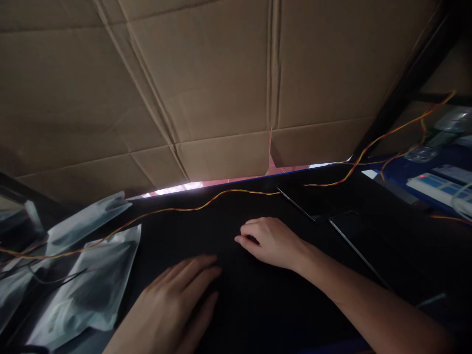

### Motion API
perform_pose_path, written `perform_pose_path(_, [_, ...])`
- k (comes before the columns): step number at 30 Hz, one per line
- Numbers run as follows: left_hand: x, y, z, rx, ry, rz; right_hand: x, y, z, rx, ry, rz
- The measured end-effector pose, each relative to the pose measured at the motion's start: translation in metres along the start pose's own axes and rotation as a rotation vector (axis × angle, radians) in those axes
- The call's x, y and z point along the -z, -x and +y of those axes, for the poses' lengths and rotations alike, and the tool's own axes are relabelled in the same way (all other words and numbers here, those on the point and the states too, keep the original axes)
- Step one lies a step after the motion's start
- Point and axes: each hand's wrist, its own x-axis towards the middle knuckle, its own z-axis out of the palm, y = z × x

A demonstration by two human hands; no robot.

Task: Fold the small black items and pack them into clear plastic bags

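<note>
One black tabletop (210, 226) | left hand (171, 295) outstretched | right hand (271, 241) loosely curled

Left hand (170, 299) palm-down, outstretched; right hand (272, 241) loosely curled.

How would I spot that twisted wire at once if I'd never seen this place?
Start from the big cardboard behind the black surface. On that surface, beyond the left hand and right hand, the twisted wire runs in a wavy line, passing the cloudy pouches at left. Its bright red and yellow strands set it apart from the thin dark cable there.
</note>
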Motion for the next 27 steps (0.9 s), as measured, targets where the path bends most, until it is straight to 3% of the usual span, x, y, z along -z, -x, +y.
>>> perform_pose_path(3, [-0.008, -0.063, -0.012, -0.026, 0.056, -0.042, 0.001, -0.001, -0.001, 0.049, 0.025, -0.024])
perform_pose_path(6, [-0.031, -0.088, -0.044, -0.063, 0.115, -0.093, 0.001, -0.003, 0.001, 0.088, 0.034, -0.02])
perform_pose_path(11, [-0.061, -0.081, -0.064, -0.095, 0.116, -0.159, -0.012, -0.002, 0.012, 0.09, 0.099, -0.102])
perform_pose_path(15, [-0.062, -0.079, -0.065, -0.104, 0.104, -0.182, -0.02, -0.003, 0.017, 0.019, 0.125, -0.234])
perform_pose_path(27, [-0.063, -0.08, -0.063, -0.093, 0.082, -0.153, -0.018, -0.007, 0.015, -0.038, 0.106, -0.307])
